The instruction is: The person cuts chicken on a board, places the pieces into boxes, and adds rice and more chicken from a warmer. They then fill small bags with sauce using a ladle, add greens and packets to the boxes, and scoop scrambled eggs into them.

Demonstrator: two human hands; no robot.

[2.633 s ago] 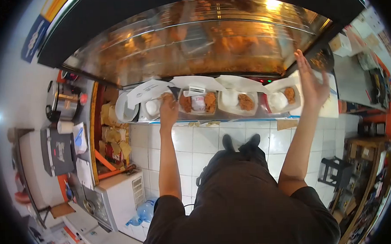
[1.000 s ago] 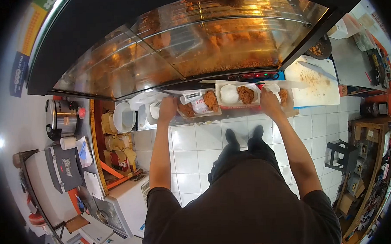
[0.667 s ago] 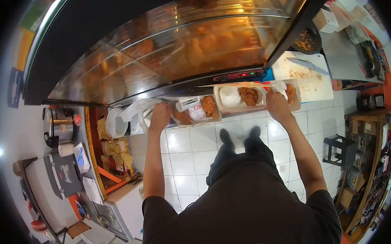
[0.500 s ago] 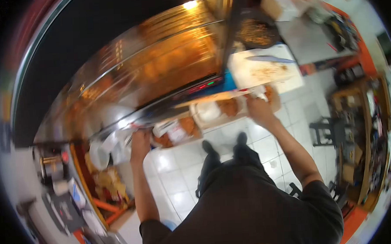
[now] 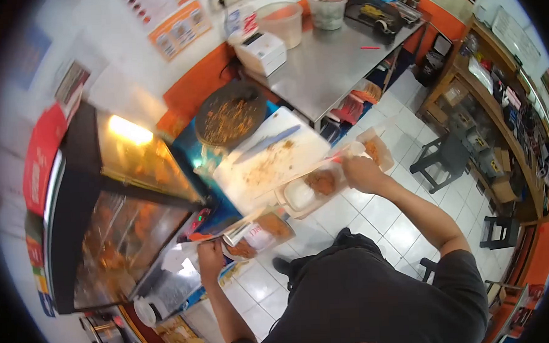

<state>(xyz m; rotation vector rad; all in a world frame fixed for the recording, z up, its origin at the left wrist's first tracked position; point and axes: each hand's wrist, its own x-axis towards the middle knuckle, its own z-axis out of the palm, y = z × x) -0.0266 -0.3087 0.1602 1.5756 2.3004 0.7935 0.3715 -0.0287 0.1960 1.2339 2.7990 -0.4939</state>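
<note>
Three open paper food boxes hang in a row in front of my body. The left box has browned fried pieces and a white packet with red print. In the middle box lie a white rounded portion, which looks like rice, and a fried piece. A white cup-like item and more fried food show in the right box. My left hand is closed at the outer end of the left box. My right hand is closed where the middle and right boxes meet. Its fingertips are partly hidden.
A lit glass food warmer stands at left. Beyond the boxes are a white cutting board with a knife, and a dark round pan. A steel table is behind. A black stool stands on the tiled floor at right.
My view has turned: the food warmer now sits further left, and the cutting board and steel table have come into fuller view. Both hands still hold the boxes.
</note>
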